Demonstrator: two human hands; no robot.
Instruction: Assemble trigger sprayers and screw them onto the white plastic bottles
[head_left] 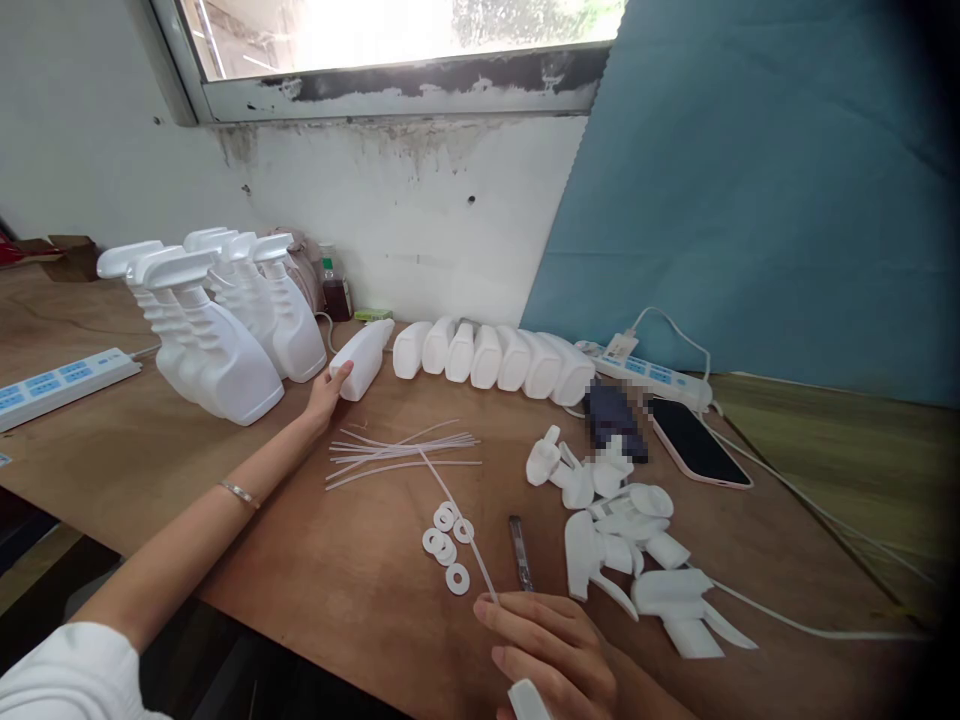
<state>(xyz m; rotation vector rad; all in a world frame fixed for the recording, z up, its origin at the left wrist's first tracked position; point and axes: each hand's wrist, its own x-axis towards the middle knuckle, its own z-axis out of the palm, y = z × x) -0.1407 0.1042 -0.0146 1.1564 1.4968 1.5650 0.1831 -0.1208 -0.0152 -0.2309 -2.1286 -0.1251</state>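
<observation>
Stretched far out on the left, my left hand (326,392) is closed around the end of a white plastic bottle (362,362) that lies on its side. My right hand (555,645), low in the picture, pinches a thin clear-white tube (459,512) between thumb and forefinger. The same hand also grips a white part (529,700), probably a trigger sprayer head, mostly hidden by fingers and the frame edge. More thin tubes (405,450) lie loosely crossed between my hands. Several white ring washers (457,579) lie near the held tube.
Trigger sprayer heads (622,540) are heaped at right, beside a phone (697,440). Bottles (487,357) lie in a row along the wall. Upright spray bottles (225,340) stand left, near a power strip (71,380). A small cutter-like tool (520,552) lies centrally.
</observation>
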